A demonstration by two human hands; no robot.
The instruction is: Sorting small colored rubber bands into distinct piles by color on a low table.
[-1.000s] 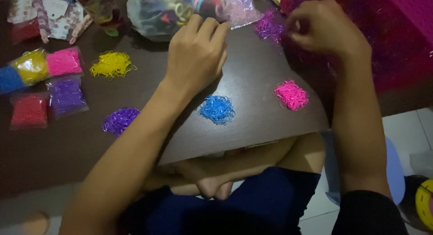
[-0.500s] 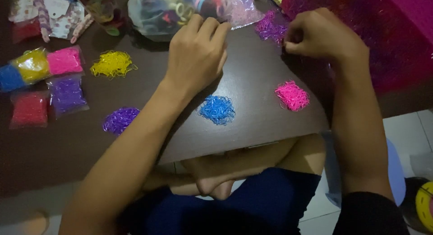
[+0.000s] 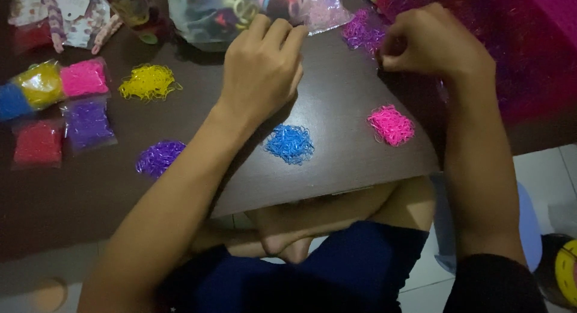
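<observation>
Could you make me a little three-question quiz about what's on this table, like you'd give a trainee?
1. True or false: the blue pile lies between the purple pile and the pink pile.
2. Which loose pile is the right hand closest to? A yellow, B magenta, C blue.
3. What does the left hand rest against at its fingertips?

Key:
1. True.
2. B, the magenta pile.
3. The clear bag of mixed bands.

Right hand (image 3: pixel 436 45) pinches at magenta band pile (image 3: pixel 360 31); left hand (image 3: pixel 261 69) rests on table (image 3: pixel 336 162).
</observation>
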